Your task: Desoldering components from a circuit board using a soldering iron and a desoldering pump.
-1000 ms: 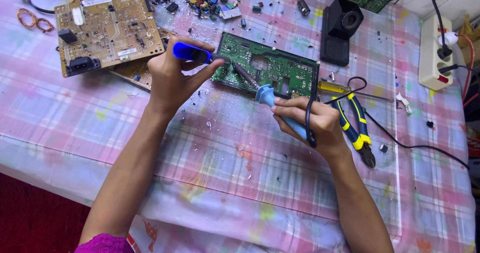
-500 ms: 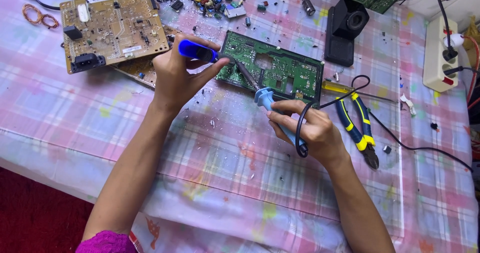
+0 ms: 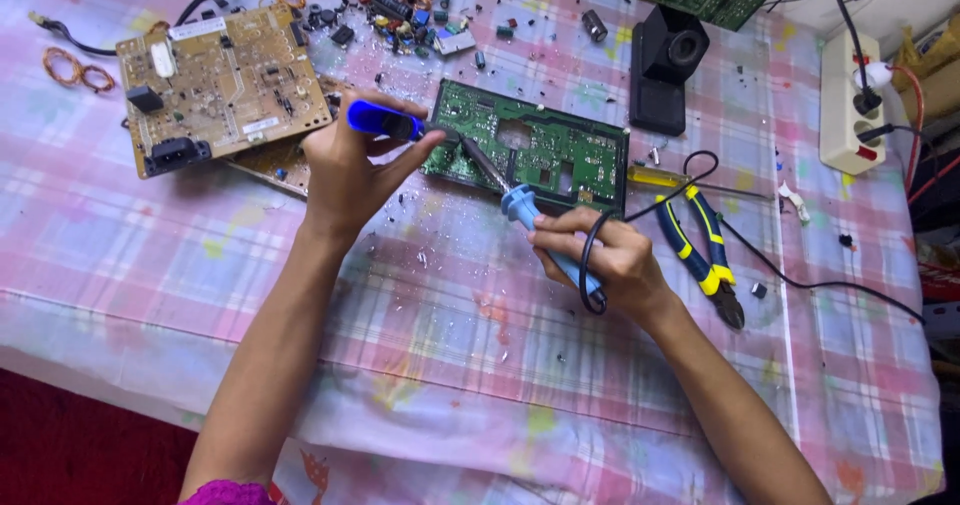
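Two hands are at work over the green circuit board (image 3: pixel 540 150) in my head view. My left hand (image 3: pixel 345 170) is clenched around a blue desoldering pump (image 3: pixel 385 122), its dark nose pointing at the left end of the board. My right hand (image 3: pixel 610 260) grips the light blue handle of a soldering iron (image 3: pixel 520 205), whose metal tip slants up and left onto the board, close to the pump's nose. The iron's black cord loops around my right fingers and trails away to the right across the table (image 3: pixel 400 365), which is covered in a pink and blue checked cloth.

The green board lies flat near the middle of the table. To its left sits a tan circuit board (image 3: pixel 215 85) with a second brownish board partly under it. Pliers (image 3: pixel 705 255) with blue and yellow grips lie just beside my right hand, and a yellow-handled tool rests between them and the board. A black boxy part (image 3: pixel 665 65) stands beyond the green board. Loose small components (image 3: pixel 400 10) are scattered along the far edge, copper wire coils (image 3: pixel 75 67) lie at far left, and a white power strip (image 3: pixel 850 100) sits at far right.
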